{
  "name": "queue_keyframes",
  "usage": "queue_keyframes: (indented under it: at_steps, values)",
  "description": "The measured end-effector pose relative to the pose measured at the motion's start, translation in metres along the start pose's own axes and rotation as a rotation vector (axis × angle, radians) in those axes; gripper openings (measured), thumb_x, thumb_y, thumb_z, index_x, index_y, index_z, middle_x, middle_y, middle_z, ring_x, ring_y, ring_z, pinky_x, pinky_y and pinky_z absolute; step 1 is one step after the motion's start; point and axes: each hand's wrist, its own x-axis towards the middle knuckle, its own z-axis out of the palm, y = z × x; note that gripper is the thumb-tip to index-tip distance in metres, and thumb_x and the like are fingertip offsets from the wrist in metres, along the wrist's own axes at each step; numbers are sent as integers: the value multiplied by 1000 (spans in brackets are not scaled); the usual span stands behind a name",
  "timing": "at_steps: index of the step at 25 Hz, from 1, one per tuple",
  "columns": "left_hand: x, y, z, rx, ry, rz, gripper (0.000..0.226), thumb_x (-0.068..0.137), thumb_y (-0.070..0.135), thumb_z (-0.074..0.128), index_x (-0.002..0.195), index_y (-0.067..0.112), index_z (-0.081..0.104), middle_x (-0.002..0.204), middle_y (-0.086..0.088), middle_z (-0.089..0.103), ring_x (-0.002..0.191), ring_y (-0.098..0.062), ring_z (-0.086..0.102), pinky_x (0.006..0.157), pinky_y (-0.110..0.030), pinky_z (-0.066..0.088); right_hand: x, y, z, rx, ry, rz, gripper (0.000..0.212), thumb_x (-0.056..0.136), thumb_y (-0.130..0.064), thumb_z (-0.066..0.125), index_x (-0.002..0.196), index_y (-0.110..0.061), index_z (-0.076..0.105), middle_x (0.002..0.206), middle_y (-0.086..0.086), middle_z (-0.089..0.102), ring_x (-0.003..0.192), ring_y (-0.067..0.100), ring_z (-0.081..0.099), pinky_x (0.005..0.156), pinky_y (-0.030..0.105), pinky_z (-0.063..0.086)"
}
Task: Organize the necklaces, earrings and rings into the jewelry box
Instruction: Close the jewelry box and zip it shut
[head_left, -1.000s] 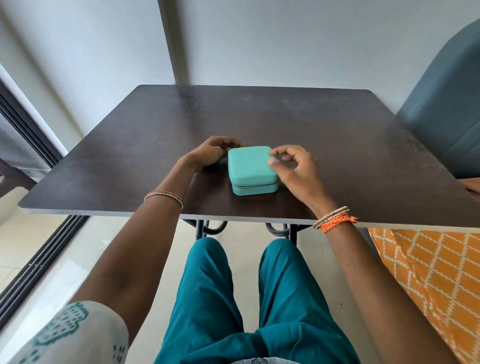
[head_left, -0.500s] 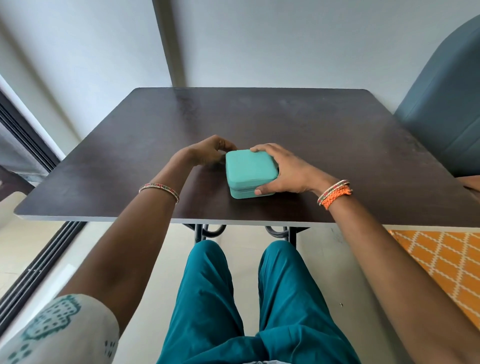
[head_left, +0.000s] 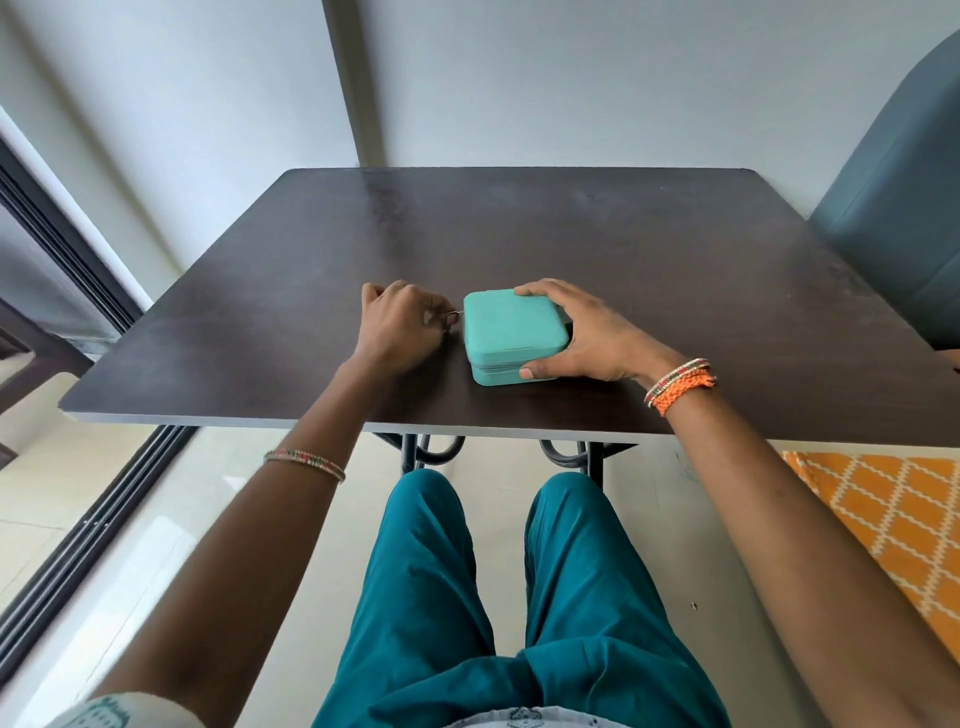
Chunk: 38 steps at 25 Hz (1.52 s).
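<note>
A closed turquoise jewelry box (head_left: 511, 330) sits near the front middle of the dark table (head_left: 649, 260). My right hand (head_left: 587, 332) grips its right side, with fingers over the far top edge and the thumb on the front wall by the zipper seam. My left hand (head_left: 402, 325) is at the box's left side, its fingers pinching a small metal zipper pull (head_left: 456, 313). No necklaces, earrings or rings are visible.
A blue-grey chair back (head_left: 898, 208) stands at the table's right. An orange patterned cushion (head_left: 883, 519) lies below the right edge. My legs in teal trousers are under the table. A sliding door track runs along the floor at left.
My right hand stays clamped on the box's right side. My left hand has drawn slightly left, away from the box's back corner, pinching the zipper pull.
</note>
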Motion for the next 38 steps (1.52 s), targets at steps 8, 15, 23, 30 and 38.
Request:
queue_keyframes:
  at_steps: [8,15,23,30,38]
  values:
    - [-78,28,9,-174,198,-149,19,88,17,54,86,16,73,81,0,70,93,-20,51,72,-29,13,-6,4,10,50,77,-32,85,65,-36,84,137,-30,40,138,-8,39,120,11,40,102,31,37]
    - [-107,53,24,-369,242,-167,25,86,20,51,76,6,70,70,-5,68,73,-25,57,71,-40,49,-14,2,14,50,82,-38,83,71,-34,81,140,-28,37,139,-6,37,121,12,39,103,31,35]
    - [-116,87,37,-245,309,-91,24,86,17,51,66,6,60,69,-11,65,67,-29,54,59,-41,46,-23,-5,17,-4,91,51,86,77,-37,76,148,-29,28,157,2,19,142,23,22,118,41,19]
    - [-114,89,49,-271,346,-33,28,92,25,51,77,9,69,75,-8,69,69,-27,57,63,-42,46,-64,-29,56,138,641,206,41,81,-11,64,120,-6,52,119,13,59,106,22,58,81,19,48]
    - [-117,76,45,-269,299,156,22,83,8,49,88,6,71,81,-10,69,72,-28,59,65,-44,50,-51,-61,72,47,577,428,34,83,-41,60,97,-12,72,105,3,71,103,25,63,87,36,49]
